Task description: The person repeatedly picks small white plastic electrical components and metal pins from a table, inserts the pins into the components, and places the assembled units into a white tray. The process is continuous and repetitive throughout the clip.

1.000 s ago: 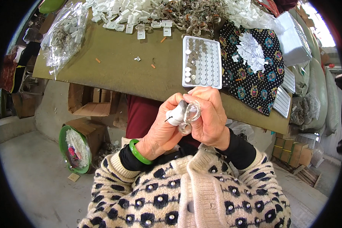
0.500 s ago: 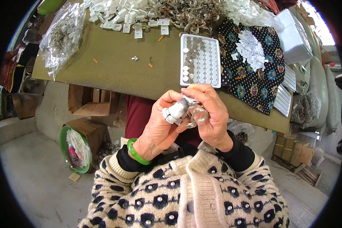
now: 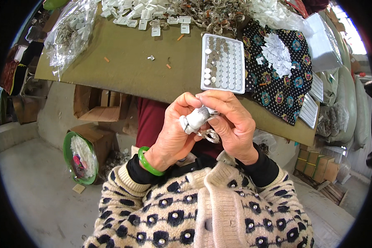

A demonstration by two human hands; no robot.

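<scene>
At the far left we see a clear bag of small parts on the green table. Below it, on the floor, a green basket leans by an open carton. Farther right, white cases lie heaped along the table's far side. Our left hand, a green bangle at its wrist, is in a narrow pinch; a white wrap, greyish on top, seems to cover its thumb. Between both hands, in front of the table's near edge, sits a small white part, mostly hidden by our fingers, and a clear coil hangs just below it. Beyond, we see a tangle of wires and a white tray, its left columns filled with discs. Our right hand closes on the white part, thumb and finger near together. To its right, white slips lie on a dotted cloth, with stacked trays beyond.
</scene>
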